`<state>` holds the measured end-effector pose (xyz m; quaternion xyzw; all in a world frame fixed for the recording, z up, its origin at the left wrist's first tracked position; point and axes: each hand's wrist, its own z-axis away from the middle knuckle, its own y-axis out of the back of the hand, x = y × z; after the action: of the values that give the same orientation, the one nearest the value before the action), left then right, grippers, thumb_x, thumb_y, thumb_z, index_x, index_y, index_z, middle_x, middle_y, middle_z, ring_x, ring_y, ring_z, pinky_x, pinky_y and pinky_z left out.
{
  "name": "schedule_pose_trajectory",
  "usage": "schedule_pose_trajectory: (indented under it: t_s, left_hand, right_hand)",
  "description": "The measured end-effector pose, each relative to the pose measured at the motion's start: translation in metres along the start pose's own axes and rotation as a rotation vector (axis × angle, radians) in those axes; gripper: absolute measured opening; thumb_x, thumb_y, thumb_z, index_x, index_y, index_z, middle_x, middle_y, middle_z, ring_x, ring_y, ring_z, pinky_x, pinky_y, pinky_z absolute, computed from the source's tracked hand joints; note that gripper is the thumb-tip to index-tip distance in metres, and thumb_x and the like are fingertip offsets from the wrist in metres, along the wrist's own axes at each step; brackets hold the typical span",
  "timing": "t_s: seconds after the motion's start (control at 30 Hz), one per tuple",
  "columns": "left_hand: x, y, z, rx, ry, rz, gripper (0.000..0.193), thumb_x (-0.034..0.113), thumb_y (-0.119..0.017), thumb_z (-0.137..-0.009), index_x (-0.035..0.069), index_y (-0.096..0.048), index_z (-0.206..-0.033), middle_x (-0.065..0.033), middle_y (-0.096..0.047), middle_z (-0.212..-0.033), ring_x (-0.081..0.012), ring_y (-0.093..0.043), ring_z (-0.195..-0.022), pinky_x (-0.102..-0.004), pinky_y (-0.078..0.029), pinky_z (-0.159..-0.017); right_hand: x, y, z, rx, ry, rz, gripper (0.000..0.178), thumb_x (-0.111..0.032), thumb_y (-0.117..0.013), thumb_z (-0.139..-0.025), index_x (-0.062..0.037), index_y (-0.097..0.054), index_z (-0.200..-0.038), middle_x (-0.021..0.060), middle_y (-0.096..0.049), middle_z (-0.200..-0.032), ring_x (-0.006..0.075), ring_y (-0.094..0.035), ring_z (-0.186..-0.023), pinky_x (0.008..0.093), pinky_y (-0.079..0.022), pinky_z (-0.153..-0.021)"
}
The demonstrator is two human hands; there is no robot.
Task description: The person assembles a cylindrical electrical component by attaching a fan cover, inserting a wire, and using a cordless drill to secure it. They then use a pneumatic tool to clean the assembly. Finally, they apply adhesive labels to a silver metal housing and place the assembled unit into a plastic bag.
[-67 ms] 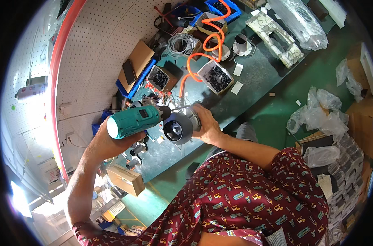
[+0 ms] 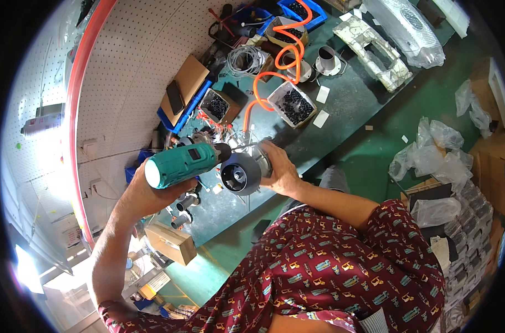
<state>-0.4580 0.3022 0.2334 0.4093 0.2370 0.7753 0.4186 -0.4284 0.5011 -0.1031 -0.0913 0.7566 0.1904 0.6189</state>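
Observation:
My left hand (image 2: 152,191) is closed around the handle of a teal cordless drill (image 2: 181,164). The drill lies nearly level, its black chuck pointing right and a thin bit reaching over a round part. That part, a motor with a dark grey cylindrical cup (image 2: 241,174) and a pale metal flange behind it, is in my right hand (image 2: 281,169). My fingers wrap its right side, and the cup's open end faces up toward me. Where the bit's tip meets the part is too small to make out.
Two boxes of black screws (image 2: 292,104) stand beyond my hands, with a coiled orange air hose (image 2: 262,77) above them. Metal tube fittings (image 2: 181,218) lie near the bench's front edge. A phone (image 2: 175,97) rests on cardboard. Plastic bags (image 2: 430,155) are on the right.

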Motion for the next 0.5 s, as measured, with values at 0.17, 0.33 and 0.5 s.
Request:
schedule_pose_trajectory:
  t_s: [0.17, 0.33, 0.5]
  left_hand:
    - [-0.002, -0.007, 0.0, 0.016, -0.012, 0.007, 0.036, 0.024, -0.087, -0.083, 0.012, -0.075, -0.114, -0.0089, -0.077, -0.098, -0.0205, -0.073, -0.089, -0.0352, -0.057, -0.082]
    - [-0.008, -0.01, 0.01, 0.076, 0.008, -0.145, 0.039, 0.029, -0.089, -0.081, 0.012, -0.075, -0.113, -0.0104, -0.076, -0.099, -0.0257, -0.074, -0.089, -0.0371, -0.057, -0.081]
    - [-0.016, -0.006, 0.047, 0.162, 0.082, 0.125, 0.04, 0.018, -0.083, -0.089, 0.007, -0.069, -0.124, -0.0045, -0.076, -0.103, -0.0113, -0.067, -0.09, -0.0299, -0.054, -0.082]
  right_hand:
    - [0.0, 0.0, -0.002, -0.001, 0.013, 0.01, 0.091, -0.035, -0.09, -0.069, -0.0084, -0.047, -0.145, 0.0265, -0.049, -0.144, 0.0471, -0.047, -0.134, 0.0527, -0.042, -0.111]
    - [-0.003, -0.003, 0.003, -0.002, -0.001, -0.01, 0.089, -0.034, -0.09, -0.07, -0.008, -0.048, -0.144, 0.0258, -0.051, -0.142, 0.047, -0.048, -0.132, 0.0523, -0.043, -0.11]
    - [-0.013, 0.004, -0.006, -0.022, -0.007, -0.095, 0.089, -0.029, -0.091, -0.067, -0.0071, -0.048, -0.142, 0.0225, -0.055, -0.137, 0.0463, -0.052, -0.126, 0.0499, -0.044, -0.107]
